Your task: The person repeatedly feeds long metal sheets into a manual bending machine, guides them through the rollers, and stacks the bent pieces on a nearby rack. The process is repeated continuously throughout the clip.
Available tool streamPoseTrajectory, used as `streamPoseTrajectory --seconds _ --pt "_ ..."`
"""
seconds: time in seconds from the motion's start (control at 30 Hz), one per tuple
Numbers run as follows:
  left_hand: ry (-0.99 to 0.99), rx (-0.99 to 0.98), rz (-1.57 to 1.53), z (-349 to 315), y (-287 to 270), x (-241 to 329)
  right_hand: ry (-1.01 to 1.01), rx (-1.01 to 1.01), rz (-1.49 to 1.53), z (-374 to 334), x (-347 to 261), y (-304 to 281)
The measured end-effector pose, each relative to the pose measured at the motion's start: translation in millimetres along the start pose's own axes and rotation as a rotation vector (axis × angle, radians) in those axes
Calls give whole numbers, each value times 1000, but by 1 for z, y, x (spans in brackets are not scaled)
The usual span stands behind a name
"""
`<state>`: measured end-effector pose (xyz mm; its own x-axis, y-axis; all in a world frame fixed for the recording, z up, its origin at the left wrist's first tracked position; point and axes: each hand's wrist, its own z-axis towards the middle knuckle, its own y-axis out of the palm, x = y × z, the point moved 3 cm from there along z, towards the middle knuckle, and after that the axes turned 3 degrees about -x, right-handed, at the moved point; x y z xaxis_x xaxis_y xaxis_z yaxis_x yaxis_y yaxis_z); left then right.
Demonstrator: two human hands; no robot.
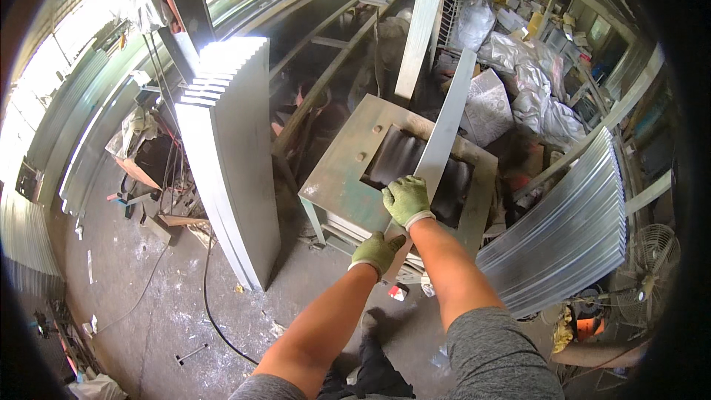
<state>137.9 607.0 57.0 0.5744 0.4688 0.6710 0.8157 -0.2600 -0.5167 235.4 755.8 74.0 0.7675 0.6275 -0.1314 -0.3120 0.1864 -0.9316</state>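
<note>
A long, flat grey metal strip (448, 122) slopes up and away from me across a metal machine table (341, 170). It lies over an opening in the tabletop where a dark, belt-like surface (396, 155) shows on both sides of it. My left hand (376, 253), in a green glove, is closed around the strip's near end. Further up the strip, my right hand (407, 200), in a matching glove, is closed over it at the near edge of the opening. The undersides of both grips are hidden.
Tall stacked metal profiles (248, 148) stand to the left of the machine. More long profiles (570, 230) lean at the right, near a fan (652, 267). A black cable (209, 304) and a T-shaped metal piece (191, 355) lie on the floor. Behind the machine rises a pale metal post (422, 30).
</note>
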Motion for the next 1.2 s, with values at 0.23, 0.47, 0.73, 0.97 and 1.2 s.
streamPoseTrajectory --seconds 0.23,0.47,0.73,0.97,1.2 --pt "-33 -45 59 -53 25 -55 -4 72 281 -50 -51 -9" --pt "-272 -11 80 -144 54 -136 -138 178 497 -68 -55 -19" --pt "-216 34 16 -180 77 -173 -241 -3 119 -93 -74 -8" --pt "-270 -98 26 -223 82 -203 -256 -89 83 -134 -115 -4" --pt "-236 -56 -65 -282 93 -270 -273 -162 80 -194 -181 13"
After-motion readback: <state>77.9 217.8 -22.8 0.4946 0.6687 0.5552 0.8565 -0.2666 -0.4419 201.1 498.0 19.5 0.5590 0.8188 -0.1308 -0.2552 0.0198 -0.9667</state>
